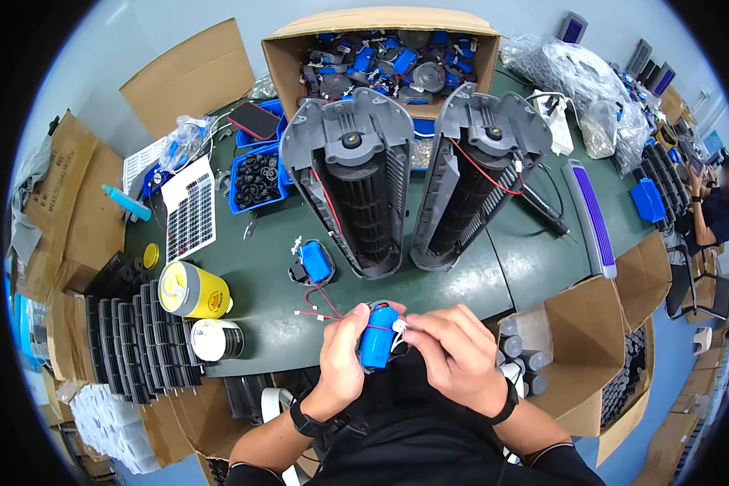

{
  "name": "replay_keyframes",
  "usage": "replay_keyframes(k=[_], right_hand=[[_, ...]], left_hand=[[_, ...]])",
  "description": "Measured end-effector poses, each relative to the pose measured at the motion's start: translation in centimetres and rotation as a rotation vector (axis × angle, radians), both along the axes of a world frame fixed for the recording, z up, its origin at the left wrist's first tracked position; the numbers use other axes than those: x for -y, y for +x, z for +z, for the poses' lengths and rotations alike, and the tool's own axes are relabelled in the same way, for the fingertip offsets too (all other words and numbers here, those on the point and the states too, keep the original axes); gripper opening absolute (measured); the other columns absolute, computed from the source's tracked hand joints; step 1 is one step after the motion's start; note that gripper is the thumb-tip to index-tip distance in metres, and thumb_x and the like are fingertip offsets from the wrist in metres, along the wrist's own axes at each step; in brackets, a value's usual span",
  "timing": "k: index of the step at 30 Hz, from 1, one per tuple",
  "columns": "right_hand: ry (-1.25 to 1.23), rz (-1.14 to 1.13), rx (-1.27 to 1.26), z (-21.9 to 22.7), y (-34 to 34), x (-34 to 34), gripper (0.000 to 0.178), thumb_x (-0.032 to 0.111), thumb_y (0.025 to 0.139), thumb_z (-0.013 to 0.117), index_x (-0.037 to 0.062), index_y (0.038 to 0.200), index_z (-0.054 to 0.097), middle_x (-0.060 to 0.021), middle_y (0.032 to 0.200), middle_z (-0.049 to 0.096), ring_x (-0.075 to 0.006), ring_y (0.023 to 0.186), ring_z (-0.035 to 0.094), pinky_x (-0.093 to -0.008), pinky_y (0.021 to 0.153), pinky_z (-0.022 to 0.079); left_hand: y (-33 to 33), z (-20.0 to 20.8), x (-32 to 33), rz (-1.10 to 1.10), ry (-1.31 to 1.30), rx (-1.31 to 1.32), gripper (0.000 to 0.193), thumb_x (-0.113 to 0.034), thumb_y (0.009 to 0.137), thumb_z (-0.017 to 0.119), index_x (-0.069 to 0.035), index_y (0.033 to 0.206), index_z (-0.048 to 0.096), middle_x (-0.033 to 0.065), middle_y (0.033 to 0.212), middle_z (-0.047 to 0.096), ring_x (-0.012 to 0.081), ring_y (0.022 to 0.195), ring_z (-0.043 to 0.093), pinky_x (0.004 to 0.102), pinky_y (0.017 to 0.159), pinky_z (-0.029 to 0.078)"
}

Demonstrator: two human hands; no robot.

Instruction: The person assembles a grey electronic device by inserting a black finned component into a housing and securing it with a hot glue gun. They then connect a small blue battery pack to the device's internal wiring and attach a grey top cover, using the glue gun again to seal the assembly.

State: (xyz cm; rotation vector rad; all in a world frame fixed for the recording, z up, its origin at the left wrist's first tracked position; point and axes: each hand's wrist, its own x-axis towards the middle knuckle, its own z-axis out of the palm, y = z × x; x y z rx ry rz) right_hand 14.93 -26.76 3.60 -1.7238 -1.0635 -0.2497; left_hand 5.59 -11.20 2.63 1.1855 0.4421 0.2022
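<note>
At 9 o'clock from the held blue pack, taken as the centre of the dial with 12 at the far side, black slatted rollers stand in a row. Between 9 and 10, a yellow jug with a grey and white top is on the green table; a white-lidded cup is near it at 9. Toward 11, a blue bin contains small black parts. Nearer on that bearing, a second blue pack lies on the table.

Left hand: grasping the held blue pack, above the near table edge. At 12, beyond it, one grey housing stands upright; behind, an open carton contains blue and grey parts. Right hand: fingertips pinching a white connector against the pack's right side.

At 1 o'clock, a second grey housing stands upright, a red wire across its front. At 3, a cardboard box contains grey cylinders. At 2, a purple-striped panel lies on the table. Between 2 and 3, a co-worker is seated.
</note>
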Motion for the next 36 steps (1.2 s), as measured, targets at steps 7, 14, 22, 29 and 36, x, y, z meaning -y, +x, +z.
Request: replay_keyframes(k=[7,14,22,29,36], right_hand=[[-0.037,0.144,-0.231,-0.1,0.5,-0.2,0.016,-0.003,0.09,0.075,-0.0017,0.106,0.071,-0.0135,0.093,0.069,-0.0302,0.077,0.07,-0.0366,0.068,0.057],[-0.16,0.365,-0.347,0.7,3.5,0.7,0.013,-0.004,0.092,0.072,-0.0021,0.105,0.071,-0.0135,0.092,0.068,-0.0288,0.076,0.07,-0.0373,0.068,0.056],[-0.082,0.417,-0.259,-0.2,4.0,0.9,0.019,-0.008,0.086,0.075,-0.0021,0.104,0.073,-0.0117,0.089,0.07,-0.0256,0.077,0.071,-0.0359,0.067,0.056],[-0.132,0.396,-0.71,1.1,3.6,1.5,0.007,-0.003,0.097,0.067,-0.0027,0.102,0.072,-0.0103,0.088,0.071,-0.0169,0.071,0.069,-0.0309,0.061,0.053],[-0.004,0.297,-1.275,1.1,1.3,1.4,0.012,0.007,0.101,0.07,-0.0054,0.103,0.073,-0.0077,0.086,0.074,-0.0098,0.073,0.07,-0.0255,0.063,0.06]], left_hand=[[-0.3,0.4,0.2,0.028,0.12,0.014,0.054,-0.032,0.111,0.034,0.008,0.12,0.069,0.0131,0.105,0.074,0.016,0.094,0.07,0.0298,0.087,0.055],[0.2,0.5,-1.3,-0.137,-0.127,-0.097,0.054,-0.037,0.111,0.038,0.007,0.119,0.067,0.0207,0.109,0.074,0.0285,0.094,0.076,0.0408,0.086,0.063],[1.4,1.0,-3.2,-0.401,-0.53,-0.234,0.057,-0.048,0.107,0.044,0.004,0.12,0.066,0.0246,0.109,0.074,0.0436,0.093,0.076,0.0485,0.079,0.064],[1.3,1.4,-2.0,-0.238,-0.383,-0.256,0.059,-0.045,0.109,0.04,0.006,0.124,0.065,0.023,0.11,0.074,0.0367,0.092,0.076,0.0424,0.078,0.063],[0.8,1.6,0.2,-0.05,0.187,0.071,0.057,-0.038,0.111,0.037,0.01,0.133,0.06,0.0228,0.119,0.072,0.0246,0.104,0.071,0.0378,0.094,0.057]])
